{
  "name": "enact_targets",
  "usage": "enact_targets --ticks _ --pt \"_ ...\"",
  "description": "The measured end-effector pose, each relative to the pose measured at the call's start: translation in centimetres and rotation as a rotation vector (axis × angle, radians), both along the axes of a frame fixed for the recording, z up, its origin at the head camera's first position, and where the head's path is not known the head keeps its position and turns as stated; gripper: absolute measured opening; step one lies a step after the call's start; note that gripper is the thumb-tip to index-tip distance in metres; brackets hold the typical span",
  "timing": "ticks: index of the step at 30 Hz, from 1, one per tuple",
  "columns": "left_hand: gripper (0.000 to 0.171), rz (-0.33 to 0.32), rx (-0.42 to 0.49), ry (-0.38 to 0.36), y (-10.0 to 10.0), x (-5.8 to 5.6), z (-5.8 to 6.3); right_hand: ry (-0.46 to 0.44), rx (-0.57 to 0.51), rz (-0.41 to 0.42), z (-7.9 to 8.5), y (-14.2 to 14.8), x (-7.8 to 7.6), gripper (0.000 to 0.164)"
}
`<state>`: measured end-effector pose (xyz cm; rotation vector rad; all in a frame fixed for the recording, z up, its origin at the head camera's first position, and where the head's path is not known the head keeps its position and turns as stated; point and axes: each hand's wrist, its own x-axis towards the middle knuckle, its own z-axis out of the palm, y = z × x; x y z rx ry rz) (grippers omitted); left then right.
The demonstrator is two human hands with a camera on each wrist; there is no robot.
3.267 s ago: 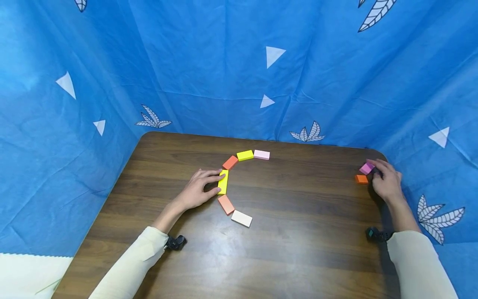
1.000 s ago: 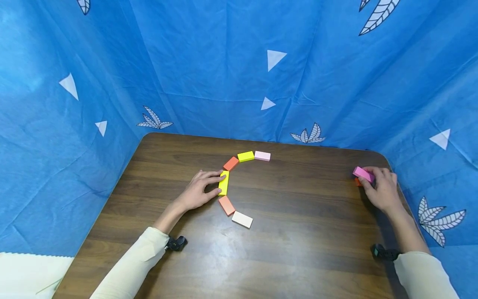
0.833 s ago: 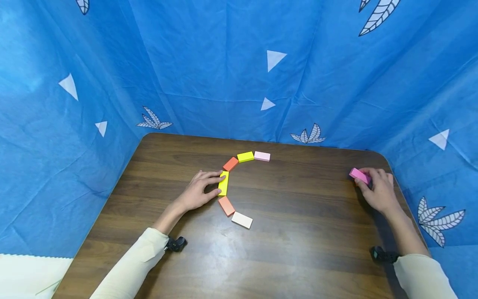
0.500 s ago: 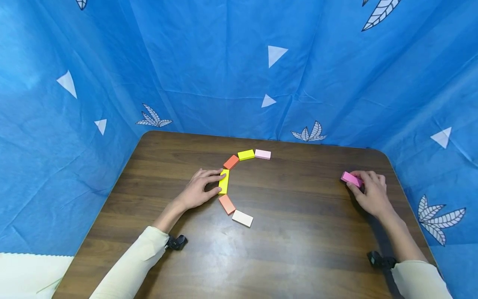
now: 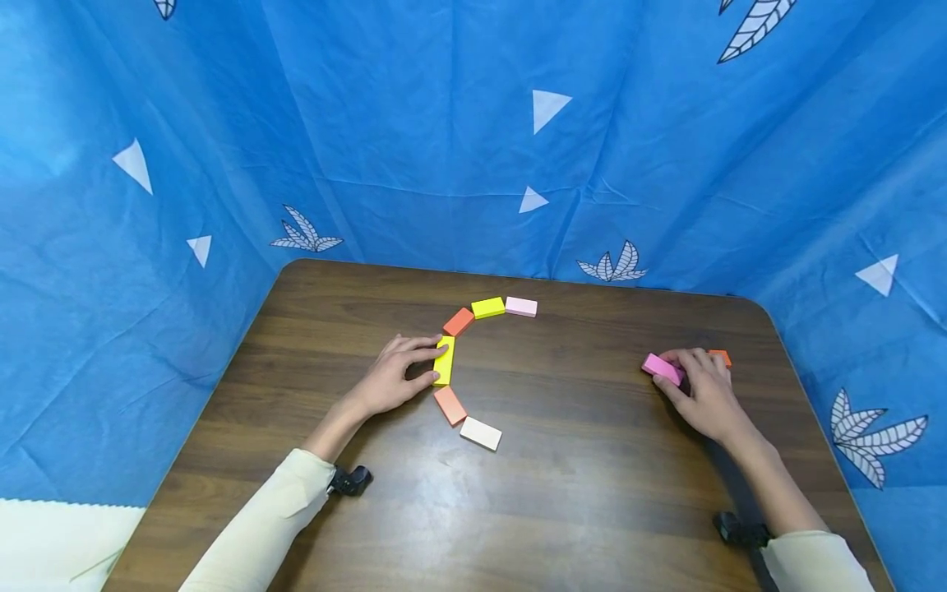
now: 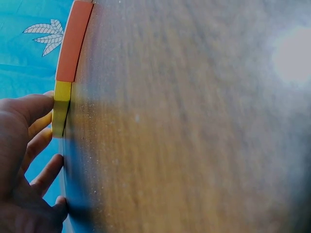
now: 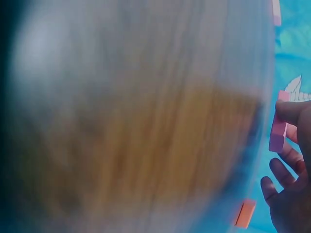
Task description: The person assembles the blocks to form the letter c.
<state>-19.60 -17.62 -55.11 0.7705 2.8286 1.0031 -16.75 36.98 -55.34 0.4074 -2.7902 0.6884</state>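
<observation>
My left hand (image 5: pixel 392 378) rests against a yellow block (image 5: pixel 446 362) in the middle of a curved row, thumb and fingertips along its left side and top. That yellow block (image 6: pixel 61 109) adjoins a salmon block (image 6: pixel 75 41) in the left wrist view. At the right side of the table, my right hand (image 5: pixel 703 392) pinches a pink block (image 5: pixel 661 369) between thumb and fingers. The right wrist view shows the pink block (image 7: pixel 278 121) held above the tabletop, with the remaining fingers loosely bent below it. Behind that hand lies an orange block (image 5: pixel 720 358), partly covered by it.
The row curves from a light pink block (image 5: pixel 521 307) through another yellow block (image 5: pixel 488 307) and a red-orange block (image 5: pixel 459 321), then past the left hand to the salmon block (image 5: pixel 450 405) and a white block (image 5: pixel 481 433). Blue cloth (image 5: pixel 414 164) surrounds the wooden table (image 5: pixel 577 510).
My right hand has picked up the pink block from beside the orange one and carried it left and toward me. The orange block shows again. My left hand stays on the yellow block.
</observation>
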Motion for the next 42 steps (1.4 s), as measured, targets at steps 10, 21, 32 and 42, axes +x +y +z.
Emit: enact_targets --ticks 10,21,32,42 --pt "0.049 0.006 -0.005 0.005 0.0 -0.1 0.0 -0.087 -0.056 0.057 1.0 -2.6 1.1 0.034" --pt "0.050 -0.001 -0.003 0.004 0.2 -0.1 0.2 -0.092 -0.071 0.150 0.9 -5.6 2.4 0.029" --pt "0.049 0.000 -0.007 0.017 0.1 -0.1 -0.1 -0.162 -0.059 0.190 1.1 -8.8 3.8 0.027" --pt "0.049 0.008 -0.014 0.009 0.1 -0.3 0.0 -0.193 -0.056 0.259 1.0 -11.8 4.8 0.026"
